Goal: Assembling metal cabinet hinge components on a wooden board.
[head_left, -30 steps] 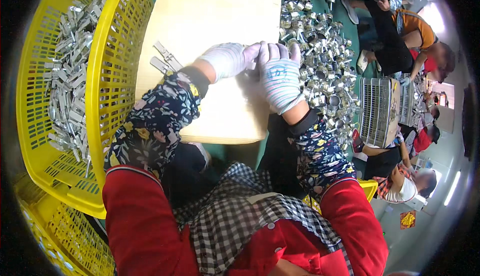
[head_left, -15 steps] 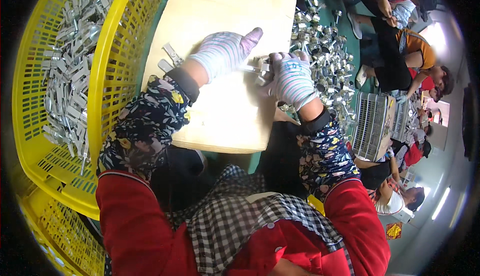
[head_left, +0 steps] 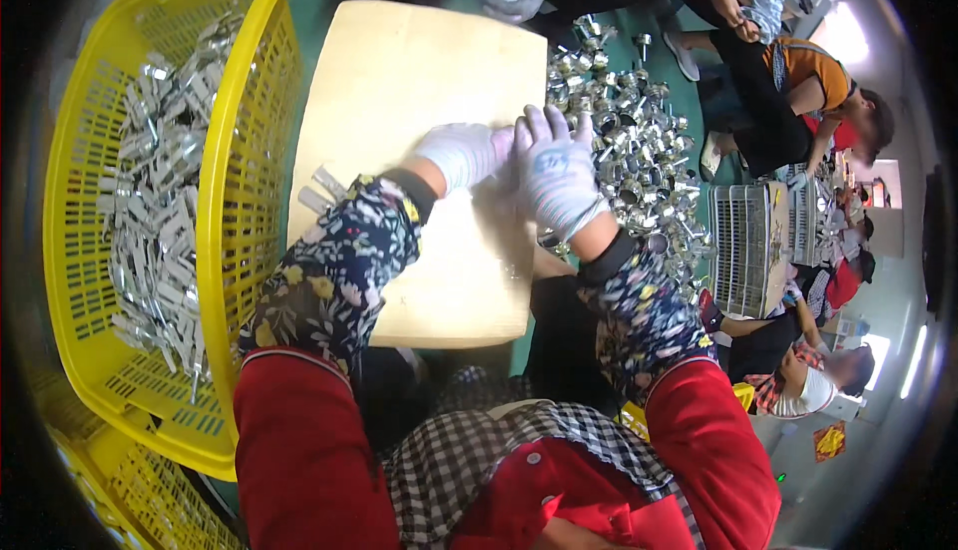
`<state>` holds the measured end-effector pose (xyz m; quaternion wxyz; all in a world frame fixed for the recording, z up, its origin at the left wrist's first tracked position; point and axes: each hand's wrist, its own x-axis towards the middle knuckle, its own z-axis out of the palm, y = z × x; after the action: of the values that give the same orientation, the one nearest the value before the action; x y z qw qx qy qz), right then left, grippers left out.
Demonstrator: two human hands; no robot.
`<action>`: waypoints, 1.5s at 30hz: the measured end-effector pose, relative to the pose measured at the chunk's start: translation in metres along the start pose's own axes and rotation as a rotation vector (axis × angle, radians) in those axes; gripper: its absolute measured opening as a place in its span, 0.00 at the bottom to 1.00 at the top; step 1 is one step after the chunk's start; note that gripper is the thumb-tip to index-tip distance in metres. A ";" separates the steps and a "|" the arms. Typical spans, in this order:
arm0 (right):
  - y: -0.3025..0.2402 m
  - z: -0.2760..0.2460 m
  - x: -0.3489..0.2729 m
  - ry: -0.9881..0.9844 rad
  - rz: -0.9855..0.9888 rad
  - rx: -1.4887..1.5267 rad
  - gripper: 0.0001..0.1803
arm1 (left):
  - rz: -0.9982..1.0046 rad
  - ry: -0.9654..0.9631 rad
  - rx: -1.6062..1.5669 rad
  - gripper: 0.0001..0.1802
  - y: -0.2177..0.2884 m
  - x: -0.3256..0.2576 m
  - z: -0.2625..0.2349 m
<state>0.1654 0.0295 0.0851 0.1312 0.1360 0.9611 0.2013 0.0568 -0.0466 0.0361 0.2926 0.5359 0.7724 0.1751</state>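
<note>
Metal fittings (head_left: 639, 146) heaped right of the board (head_left: 419, 81) look stiff, light, slick, best pinched by the stem (head_left: 644, 52); left hand (head_left: 459, 155) and right hand (head_left: 559, 173) meet, but whether their fingers clamp anything I cannot tell.

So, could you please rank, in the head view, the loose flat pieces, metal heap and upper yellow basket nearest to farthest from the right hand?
1. Metal heap, right of the right hand.
2. Loose flat pieces, left, on the board.
3. Upper yellow basket, farther left.
</note>
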 end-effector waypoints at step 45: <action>-0.007 -0.035 0.008 -0.339 -0.178 0.284 0.21 | -0.100 0.205 0.179 0.18 -0.009 -0.030 0.039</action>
<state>0.1459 0.0130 0.1113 0.2873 0.0999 0.9523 0.0260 0.0829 -0.0801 0.0083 0.1716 0.4999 0.8365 0.1446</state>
